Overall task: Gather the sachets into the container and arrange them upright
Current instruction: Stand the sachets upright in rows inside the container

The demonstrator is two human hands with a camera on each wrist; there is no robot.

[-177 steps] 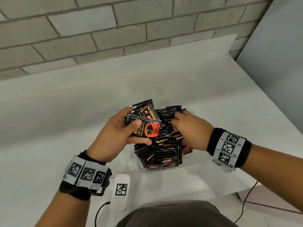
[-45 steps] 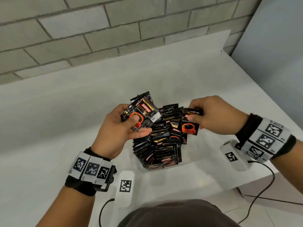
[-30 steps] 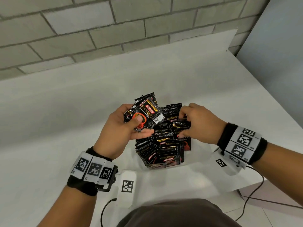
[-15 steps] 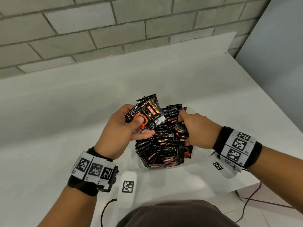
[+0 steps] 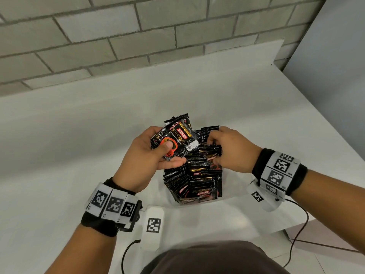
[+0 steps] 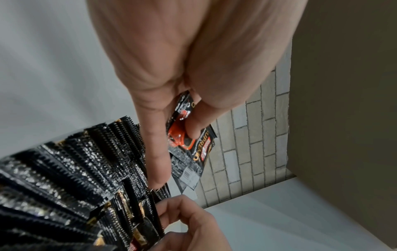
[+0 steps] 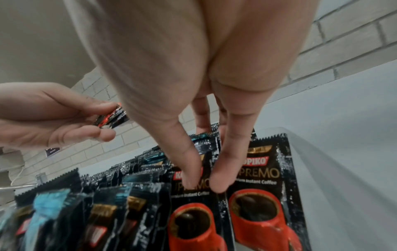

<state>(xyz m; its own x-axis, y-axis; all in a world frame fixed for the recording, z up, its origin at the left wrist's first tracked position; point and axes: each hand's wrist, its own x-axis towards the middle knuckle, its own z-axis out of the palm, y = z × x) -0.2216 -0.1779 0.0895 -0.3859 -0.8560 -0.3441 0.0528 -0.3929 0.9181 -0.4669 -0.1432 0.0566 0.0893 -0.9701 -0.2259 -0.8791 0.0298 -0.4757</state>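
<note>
Your white worktop (image 5: 83, 135) runs back to the grey brick wall (image 5: 138, 32) and carries a clear container (image 5: 230, 191) near its front edge, packed with black sachets (image 5: 197, 180) standing on end.

— What colours are the sachets (image 5: 194, 176)?
— Glossy black, each with a red cup, gold lettering and a red brand label (one shows a white barcode patch).
— And around them?
— White worktop (image 5: 79, 135), grey brick wall (image 5: 118, 36), black-and-white square-patterned wristbands (image 5: 111, 204).
</note>
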